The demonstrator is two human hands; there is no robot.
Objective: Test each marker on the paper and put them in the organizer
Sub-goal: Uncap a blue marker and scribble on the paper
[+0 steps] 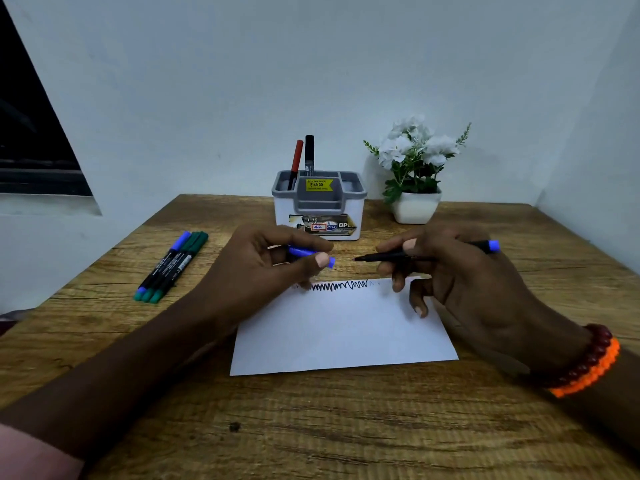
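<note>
Your right hand (460,271) pinched the uncapped blue marker (426,255) mid-barrel, tip raised just above the paper (343,330). Your left hand (263,268) pinched its cap (310,253). The marker looked light, stiff and smooth, best taken near the middle. 3 markers (171,266) lay on the counter (311,427); 2 stood in the organizer (318,202).

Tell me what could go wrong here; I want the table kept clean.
The uncapped marker in the right hand hangs over bare table beyond the paper, so its tip might mark the wood. The cap pinched in the left hand could slip and roll away.
</note>
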